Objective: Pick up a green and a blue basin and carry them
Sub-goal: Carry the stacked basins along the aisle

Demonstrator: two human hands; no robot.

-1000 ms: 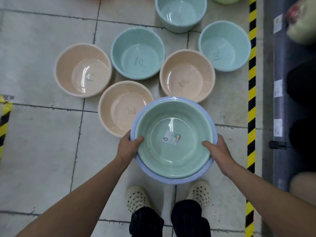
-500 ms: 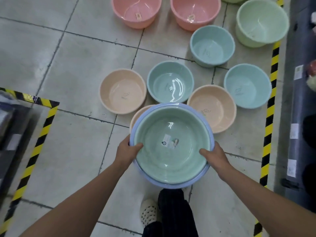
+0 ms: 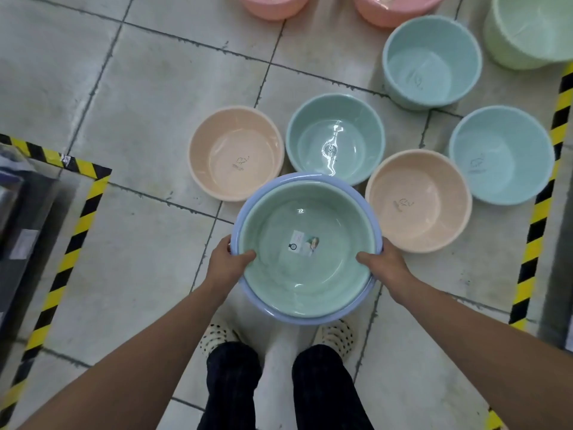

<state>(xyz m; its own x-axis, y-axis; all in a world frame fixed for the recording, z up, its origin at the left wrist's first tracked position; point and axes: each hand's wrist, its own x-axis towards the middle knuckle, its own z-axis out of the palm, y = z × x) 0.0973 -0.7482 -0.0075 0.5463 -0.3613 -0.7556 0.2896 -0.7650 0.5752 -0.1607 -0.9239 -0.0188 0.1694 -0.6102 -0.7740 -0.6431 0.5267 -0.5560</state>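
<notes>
Green basin [image 3: 305,252], nesting inside blue basin [image 3: 313,319]: both being carried above the floor [image 3: 130,259]. Left hand [image 3: 224,263] and right hand [image 3: 386,263] are gripping opposite rims, thumbs inside, fingers apparently curling underneath. Label [image 3: 304,243] is sitting at centre
</notes>
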